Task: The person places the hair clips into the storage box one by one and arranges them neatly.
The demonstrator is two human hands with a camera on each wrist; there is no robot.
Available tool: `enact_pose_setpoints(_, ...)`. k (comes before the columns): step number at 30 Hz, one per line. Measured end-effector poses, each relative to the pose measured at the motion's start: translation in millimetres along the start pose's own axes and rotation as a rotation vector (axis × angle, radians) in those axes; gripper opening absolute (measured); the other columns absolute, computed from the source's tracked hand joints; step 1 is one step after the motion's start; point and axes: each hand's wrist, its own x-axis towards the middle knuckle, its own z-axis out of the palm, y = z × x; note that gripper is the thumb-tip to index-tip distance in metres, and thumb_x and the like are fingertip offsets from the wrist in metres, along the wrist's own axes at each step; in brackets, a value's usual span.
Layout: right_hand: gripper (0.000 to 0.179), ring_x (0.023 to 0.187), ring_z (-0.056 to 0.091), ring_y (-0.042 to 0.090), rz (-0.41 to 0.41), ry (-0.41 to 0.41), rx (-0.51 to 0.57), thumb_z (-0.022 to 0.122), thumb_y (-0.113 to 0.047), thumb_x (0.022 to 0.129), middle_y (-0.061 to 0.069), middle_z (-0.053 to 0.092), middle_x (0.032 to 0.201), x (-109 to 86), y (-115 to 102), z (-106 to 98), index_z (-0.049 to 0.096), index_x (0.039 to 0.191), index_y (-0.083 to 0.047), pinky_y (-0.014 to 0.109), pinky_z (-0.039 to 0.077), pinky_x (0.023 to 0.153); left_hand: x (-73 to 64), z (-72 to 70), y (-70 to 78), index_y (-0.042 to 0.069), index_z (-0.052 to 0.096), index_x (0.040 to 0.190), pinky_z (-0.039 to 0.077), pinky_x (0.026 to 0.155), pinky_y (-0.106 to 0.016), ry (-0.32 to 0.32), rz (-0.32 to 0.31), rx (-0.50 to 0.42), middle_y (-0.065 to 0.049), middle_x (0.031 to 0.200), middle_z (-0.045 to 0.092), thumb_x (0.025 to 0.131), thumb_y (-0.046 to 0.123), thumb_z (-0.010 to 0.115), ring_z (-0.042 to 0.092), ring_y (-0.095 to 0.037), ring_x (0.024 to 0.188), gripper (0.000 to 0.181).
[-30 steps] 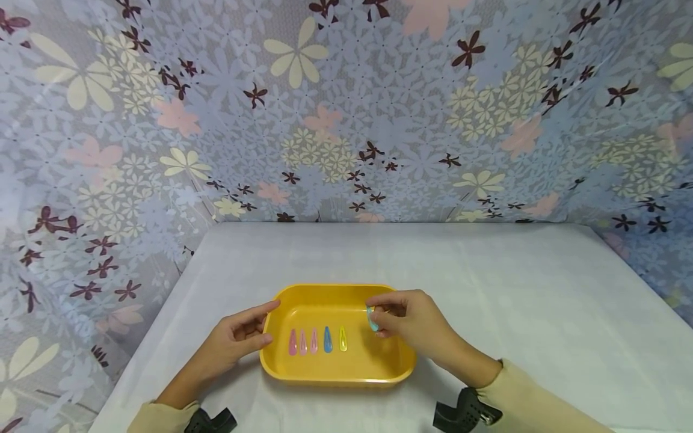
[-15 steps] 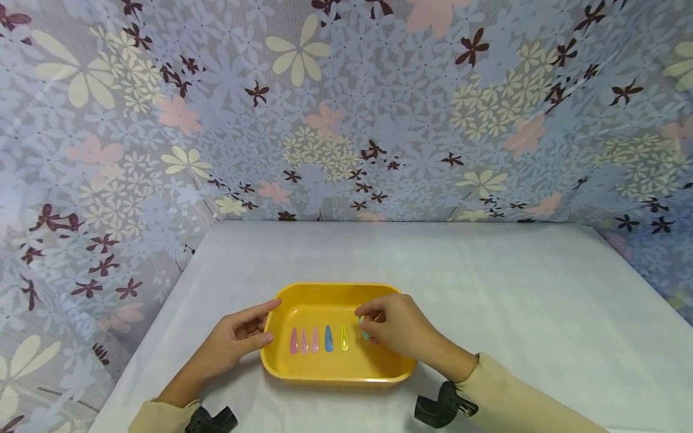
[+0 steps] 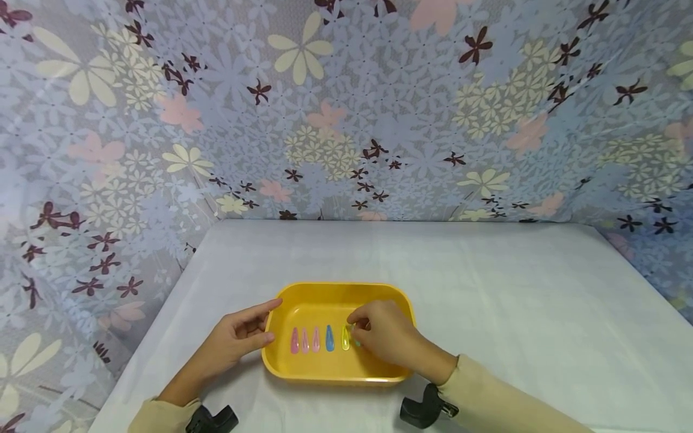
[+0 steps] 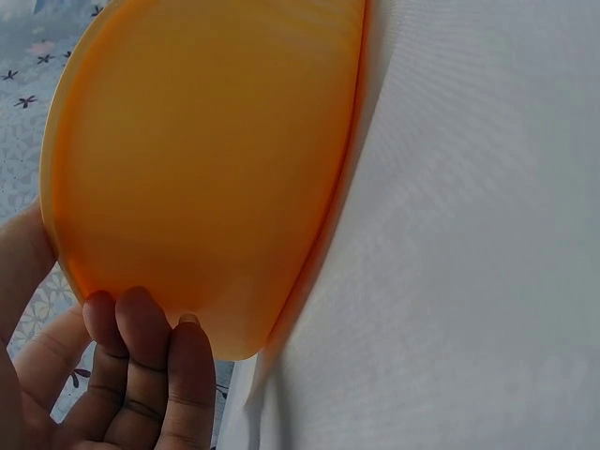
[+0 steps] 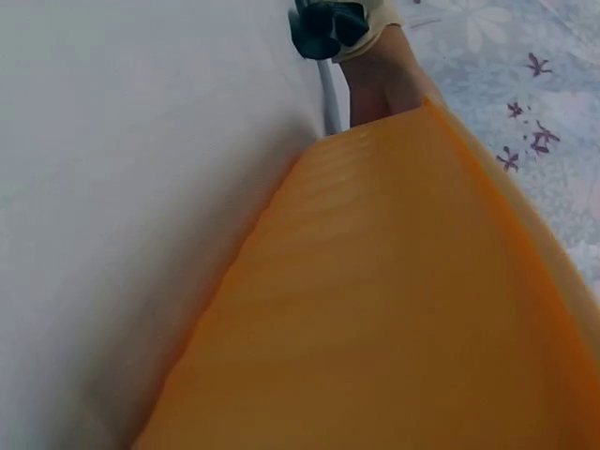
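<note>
In the head view a yellow tray (image 3: 319, 368) stands near me on the white cloth. Inside it lies a row of snap hair clips: a dark pink clip (image 3: 295, 340), two light pink clips (image 3: 311, 340), a blue clip (image 3: 329, 338) and a yellow-green clip (image 3: 345, 338). My right hand (image 3: 387, 332) pinches a turquoise hair clip (image 3: 357, 343), mostly hidden by the fingers, just right of the yellow-green one. At the tray's left end my left hand (image 3: 238, 335) holds the rim; the left wrist view shows curled fingers (image 4: 141, 375) against the outer wall.
A white cloth (image 3: 514, 288) covers the table around the tray. Flowered fabric (image 3: 346, 108) hangs behind it and at both sides. Black wrist mounts (image 3: 425, 409) sit by both sleeves. The right wrist view is filled mostly by the tray's outer wall (image 5: 375, 300).
My right hand has moved left and slightly toward me inside the tray, bringing the turquoise hair clip beside the yellow-green one. The left hand stays at the tray's left end.
</note>
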Motion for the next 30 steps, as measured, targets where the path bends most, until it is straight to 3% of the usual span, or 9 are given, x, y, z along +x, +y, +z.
enact_pose_setpoints(18, 0.007, 0.064, 0.052, 0.006, 0.012, -0.088, -0.092, 0.081, -0.005, 0.085, -0.006, 0.064, 0.074, -1.4, 0.7, 2.5, 0.078, 0.092, -0.004, 0.024, 0.048, 0.061, -0.4, 1.6, 0.0, 0.001, 0.051, 0.149, 0.057, 0.080, -0.025, -0.002, 0.009, -0.005, -0.026, 0.113, 0.057, 0.096, 0.001, 0.069, 0.062, -0.015, 0.091, 0.055)
enact_pose_setpoints(30, 0.006, 0.064, 0.053, 0.005, -0.006, -0.068, -0.137, 0.081, -0.004, 0.085, -0.008, 0.062, 0.071, -2.4, -1.9, -0.2, 0.077, 0.089, -0.005, 0.023, 0.049, 0.061, 0.0, 1.4, 2.4, 0.000, 0.052, 0.148, 0.056, 0.079, -0.024, -0.004, 0.009, 0.005, -0.027, 0.111, 0.056, 0.097, 0.001, 0.068, 0.061, -0.016, 0.090, 0.053)
